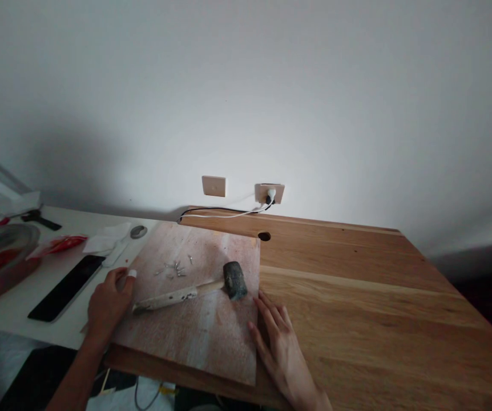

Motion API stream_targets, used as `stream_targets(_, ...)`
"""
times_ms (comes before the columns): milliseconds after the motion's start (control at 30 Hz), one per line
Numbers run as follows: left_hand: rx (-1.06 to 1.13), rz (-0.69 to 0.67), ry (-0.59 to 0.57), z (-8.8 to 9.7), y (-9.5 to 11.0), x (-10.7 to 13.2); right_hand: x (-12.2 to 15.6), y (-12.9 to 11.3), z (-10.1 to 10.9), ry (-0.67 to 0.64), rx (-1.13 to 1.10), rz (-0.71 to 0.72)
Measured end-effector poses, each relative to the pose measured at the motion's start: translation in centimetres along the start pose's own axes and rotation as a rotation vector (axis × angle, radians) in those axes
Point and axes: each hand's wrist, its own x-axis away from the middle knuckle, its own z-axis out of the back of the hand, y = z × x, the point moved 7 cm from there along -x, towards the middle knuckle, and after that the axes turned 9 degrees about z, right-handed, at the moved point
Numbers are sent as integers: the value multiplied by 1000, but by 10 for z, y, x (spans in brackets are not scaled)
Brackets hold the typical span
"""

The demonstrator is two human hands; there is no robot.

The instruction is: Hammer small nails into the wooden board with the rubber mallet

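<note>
A flat, stained board (224, 354) lies across the desk with a mallet (234, 281) on it. The mallet's dark head points right and its pale, worn handle slants to the left. Several small metal pieces (177, 268) lie scattered behind the handle; their exact kind is too small to tell. My left hand (108, 305) rests at the board's left edge, its fingers bent, thumb apart, something white around the thumb tip. Along the right edge my right hand (278, 342) lies with fingers stretched out, the thumb touching the board's side.
Left of the board, a black phone (67, 288), a clear bowl (4, 262) with red contents, a red packet (65, 244) and white tissue (107, 238) lie on a white surface (19, 311). Cables (220, 212) run to a wall socket (277, 191). Wooden desktop (378, 319) extends right, with a round hole (264, 236).
</note>
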Motion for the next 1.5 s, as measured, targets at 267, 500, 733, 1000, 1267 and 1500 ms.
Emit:
stream_targets(267,31,-63,44,-1,0,-1,0,-3,2,64,31,16)
stream_targets(500,20,-47,57,-1,-4,0,2,-3,7,98,4,39)
stream_targets(733,-48,-100,0,6,3,0,3,2,3,111,-103,-33)
stream_targets(1000,-293,-240,32,-1,44,47,24,38,32,170,-115,-99)
stream_targets(1267,-336,-451,-37,-37,86,96,70,97,78,221,31,-251)
stream_targets(1500,-61,-701,-122,-74,108,144,118,144,120,277,125,-426)
